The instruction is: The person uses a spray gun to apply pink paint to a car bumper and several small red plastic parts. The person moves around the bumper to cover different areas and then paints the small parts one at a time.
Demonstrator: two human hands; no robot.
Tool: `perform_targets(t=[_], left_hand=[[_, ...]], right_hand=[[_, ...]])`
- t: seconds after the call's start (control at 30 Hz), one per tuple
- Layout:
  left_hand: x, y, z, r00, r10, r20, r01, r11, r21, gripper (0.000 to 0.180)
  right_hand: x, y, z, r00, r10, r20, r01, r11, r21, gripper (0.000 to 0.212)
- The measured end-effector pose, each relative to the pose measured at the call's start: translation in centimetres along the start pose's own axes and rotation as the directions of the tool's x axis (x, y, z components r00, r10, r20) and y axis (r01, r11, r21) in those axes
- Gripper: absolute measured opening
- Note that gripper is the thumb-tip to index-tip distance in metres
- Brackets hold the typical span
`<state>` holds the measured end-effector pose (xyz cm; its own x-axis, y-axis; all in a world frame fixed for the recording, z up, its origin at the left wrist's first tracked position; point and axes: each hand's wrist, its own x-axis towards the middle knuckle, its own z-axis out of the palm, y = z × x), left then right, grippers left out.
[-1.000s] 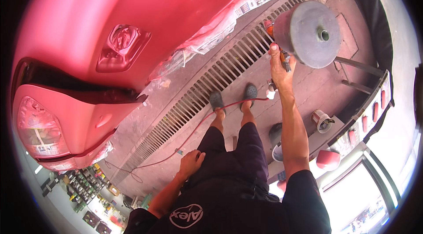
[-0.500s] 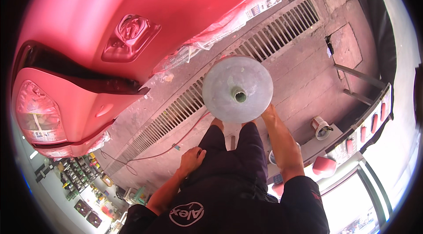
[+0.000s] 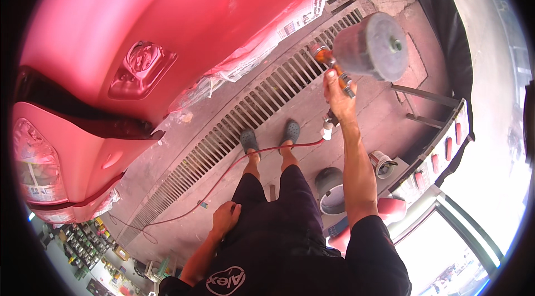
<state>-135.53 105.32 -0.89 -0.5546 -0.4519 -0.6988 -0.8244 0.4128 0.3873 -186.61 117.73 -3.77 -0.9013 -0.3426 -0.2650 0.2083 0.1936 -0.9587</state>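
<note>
My right hand (image 3: 341,95) is wrapped round the grip of a paint spray gun (image 3: 333,68) with an orange and silver metal body. Its grey round cup (image 3: 370,45) sits tilted to the right, the lid with a small central nipple facing me. From the fitting under the grip a red air hose (image 3: 267,150) trails left across the floor. My left hand (image 3: 225,218) lies on my left thigh with nothing in it, fingers loosely laid against the dark shorts. The red vehicle body (image 3: 184,23), with a recessed lamp opening (image 3: 142,67), stands to the left, apart from the gun.
Newspaper and plastic masking (image 3: 287,28) hang along the body's lower edge. A slotted floor drain (image 3: 267,101) runs diagonally beneath. To the right are a metal rack (image 3: 426,106) with red pieces, a paint can (image 3: 382,163) and a dark bucket (image 3: 330,187). Shelves of small containers (image 3: 83,246) stand lower left.
My right hand has swung the spray gun up and to the right, tipping its cup sideways. My feet and the gun body now show. The left hand stays on my thigh.
</note>
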Motion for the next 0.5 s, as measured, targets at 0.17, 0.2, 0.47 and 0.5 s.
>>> perform_targets(t=[0.17,0.2,0.47,0.5], left_hand=[[1.6,6.2,-2.6,0.997,0.035,0.064,-0.016,0.961,-0.277,0.026],[2.4,8.5,-3.4,0.984,0.135,0.112,-0.083,0.922,-0.378,0.028],[3.4,36.4,-13.7,0.320,0.946,-0.045,-0.142,0.000,-0.990,0.046],[3.3,38.7,-13.5,0.203,0.970,-0.134,-0.060,-0.124,-0.990,0.047]], right_hand=[[2.3,-3.2,-1.7,0.984,-0.078,-0.159,0.092,0.992,0.083,0.055],[2.6,-3.8,-1.8,0.987,-0.075,-0.142,0.090,0.990,0.105,0.056],[6.2,-3.3,-3.0,0.999,0.038,0.013,-0.040,0.983,0.180,0.062],[6.6,-3.5,-3.0,0.999,0.032,0.021,-0.035,0.977,0.210,0.062]])
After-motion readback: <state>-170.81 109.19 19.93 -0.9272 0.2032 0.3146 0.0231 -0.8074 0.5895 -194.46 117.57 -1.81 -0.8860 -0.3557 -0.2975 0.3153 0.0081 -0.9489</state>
